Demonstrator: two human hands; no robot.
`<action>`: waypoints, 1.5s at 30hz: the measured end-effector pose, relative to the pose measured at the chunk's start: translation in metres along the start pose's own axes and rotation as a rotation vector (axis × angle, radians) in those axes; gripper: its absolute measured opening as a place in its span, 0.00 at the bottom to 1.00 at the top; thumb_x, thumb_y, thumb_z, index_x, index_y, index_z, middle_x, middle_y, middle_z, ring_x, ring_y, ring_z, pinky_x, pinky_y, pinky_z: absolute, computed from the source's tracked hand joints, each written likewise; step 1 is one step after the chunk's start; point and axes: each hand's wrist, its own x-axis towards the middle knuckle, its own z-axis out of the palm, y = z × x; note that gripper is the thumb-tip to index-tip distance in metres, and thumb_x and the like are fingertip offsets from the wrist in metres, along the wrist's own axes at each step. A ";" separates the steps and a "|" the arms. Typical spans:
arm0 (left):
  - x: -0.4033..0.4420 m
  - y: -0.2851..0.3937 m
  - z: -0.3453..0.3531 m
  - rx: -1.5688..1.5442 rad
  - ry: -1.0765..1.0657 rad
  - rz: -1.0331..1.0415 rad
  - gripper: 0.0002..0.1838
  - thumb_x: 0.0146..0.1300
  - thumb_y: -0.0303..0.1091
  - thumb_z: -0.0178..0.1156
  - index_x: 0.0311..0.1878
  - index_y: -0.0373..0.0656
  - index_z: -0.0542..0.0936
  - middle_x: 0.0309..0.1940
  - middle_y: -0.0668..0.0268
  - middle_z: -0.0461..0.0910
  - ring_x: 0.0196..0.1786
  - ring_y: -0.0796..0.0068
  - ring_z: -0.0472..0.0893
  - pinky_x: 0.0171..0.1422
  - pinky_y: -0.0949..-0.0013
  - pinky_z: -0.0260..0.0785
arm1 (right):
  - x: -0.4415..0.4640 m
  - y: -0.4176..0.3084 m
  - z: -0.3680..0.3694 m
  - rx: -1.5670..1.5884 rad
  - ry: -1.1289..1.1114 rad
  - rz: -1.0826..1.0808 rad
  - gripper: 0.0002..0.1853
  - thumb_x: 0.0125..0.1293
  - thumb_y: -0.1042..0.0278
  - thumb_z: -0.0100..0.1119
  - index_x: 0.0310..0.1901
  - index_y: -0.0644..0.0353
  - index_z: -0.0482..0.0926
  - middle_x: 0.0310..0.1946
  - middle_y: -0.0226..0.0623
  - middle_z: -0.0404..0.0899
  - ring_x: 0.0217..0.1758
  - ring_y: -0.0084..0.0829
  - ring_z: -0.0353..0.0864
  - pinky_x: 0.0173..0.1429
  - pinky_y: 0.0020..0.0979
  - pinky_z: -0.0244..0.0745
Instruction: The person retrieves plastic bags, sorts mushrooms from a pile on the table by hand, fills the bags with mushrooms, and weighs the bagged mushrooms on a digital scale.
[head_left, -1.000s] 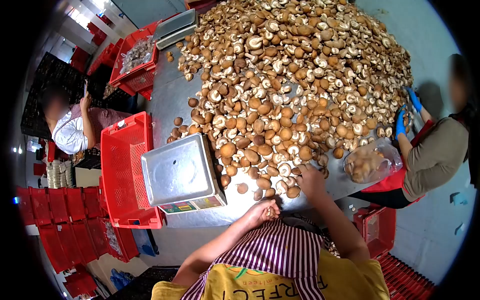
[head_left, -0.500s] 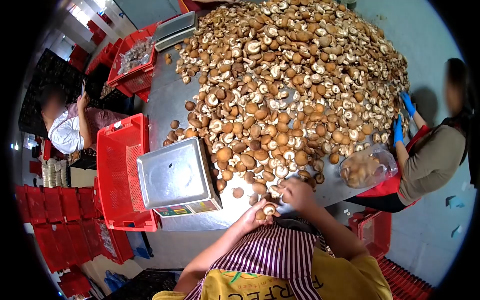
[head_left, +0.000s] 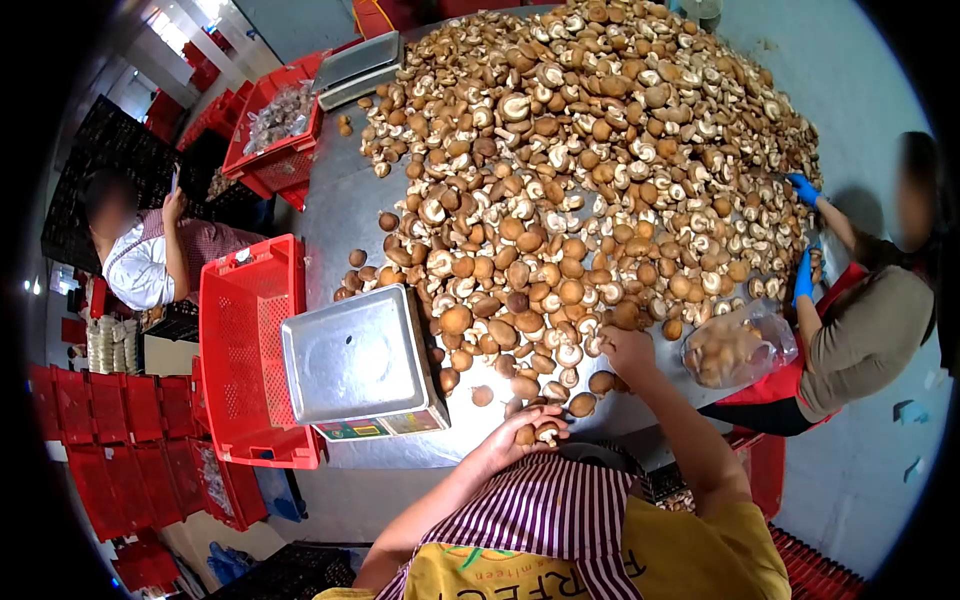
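A large heap of brown mushrooms (head_left: 600, 150) with pale undersides covers the metal table (head_left: 340, 200). My left hand (head_left: 520, 432) is near the table's front edge, palm up, fingers curled around a few small mushrooms (head_left: 546, 433). My right hand (head_left: 628, 355) reaches to the near edge of the heap, fingers bent down at the mushrooms there; whether it grips one is hidden. Several loose mushrooms (head_left: 582, 404) lie between my two hands. To the left of them stands a scale (head_left: 352, 355) with a bare metal plate.
A red crate (head_left: 250, 350) adjoins the scale. Another red crate (head_left: 280, 125) with bagged goods and a second scale (head_left: 358, 65) are at the far left. At right, a person in blue gloves (head_left: 804, 275) works by a clear bag of mushrooms (head_left: 735, 345). Another person (head_left: 145, 250) is at left.
My right hand has moved from beside my left hand back to the heap's edge. Mushrooms remain in my left hand. The gloved person's hands have moved farther apart.
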 end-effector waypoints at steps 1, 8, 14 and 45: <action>0.000 0.003 0.002 0.001 -0.002 0.005 0.27 0.71 0.51 0.51 0.65 0.44 0.70 0.58 0.58 0.78 0.62 0.61 0.77 0.66 0.54 0.66 | -0.009 -0.004 -0.010 0.242 0.051 -0.023 0.09 0.61 0.66 0.62 0.42 0.55 0.85 0.29 0.40 0.85 0.32 0.42 0.85 0.40 0.41 0.77; 0.016 0.011 0.009 -0.088 0.028 -0.017 0.33 0.71 0.62 0.46 0.69 0.48 0.67 0.59 0.56 0.77 0.62 0.59 0.76 0.65 0.48 0.67 | -0.051 -0.071 -0.033 0.584 -0.130 -0.170 0.13 0.64 0.64 0.62 0.48 0.59 0.83 0.34 0.42 0.85 0.39 0.39 0.86 0.45 0.33 0.78; 0.015 0.018 0.007 0.045 0.206 0.056 0.20 0.70 0.44 0.57 0.60 0.46 0.73 0.52 0.60 0.82 0.56 0.63 0.81 0.52 0.64 0.76 | -0.027 -0.064 -0.038 0.462 -0.047 -0.080 0.21 0.62 0.61 0.63 0.55 0.58 0.77 0.39 0.44 0.84 0.42 0.46 0.84 0.46 0.41 0.78; 0.027 0.007 -0.010 0.008 -0.163 -0.007 0.28 0.72 0.50 0.51 0.65 0.38 0.69 0.62 0.51 0.75 0.64 0.59 0.75 0.69 0.61 0.66 | 0.067 -0.054 -0.048 0.208 0.043 -0.031 0.34 0.69 0.48 0.56 0.70 0.59 0.65 0.64 0.43 0.68 0.69 0.41 0.65 0.75 0.41 0.56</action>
